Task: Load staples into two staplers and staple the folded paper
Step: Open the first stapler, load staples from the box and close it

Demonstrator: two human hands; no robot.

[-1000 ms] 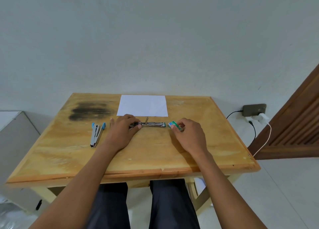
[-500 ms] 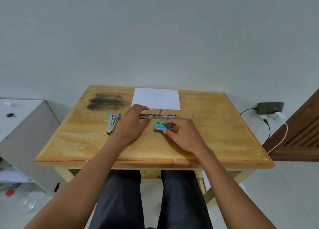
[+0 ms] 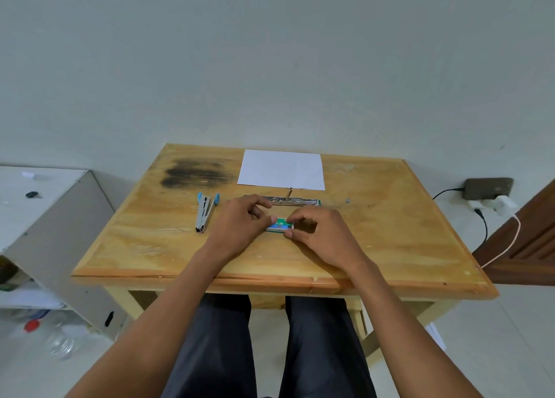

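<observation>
A small green staple box (image 3: 279, 225) with blue print is held between both hands near the middle of the wooden desk (image 3: 390, 235). It is pinched by the fingers of the left hand (image 3: 240, 226) and the right hand (image 3: 324, 235). Just behind it, a long silver stapler (image 3: 295, 201) is laid open flat. A blue stapler (image 3: 205, 213) is seen at the left, and white paper (image 3: 282, 169) at the back.

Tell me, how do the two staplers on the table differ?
The blue stapler lies left of the hands, pointing toward the person; the metal stapler lies crosswise behind the hands. The blue one is splayed in a narrow V; the metal one lies opened out flat. The metal one looks longer. Both rest untouched on the table.
</observation>
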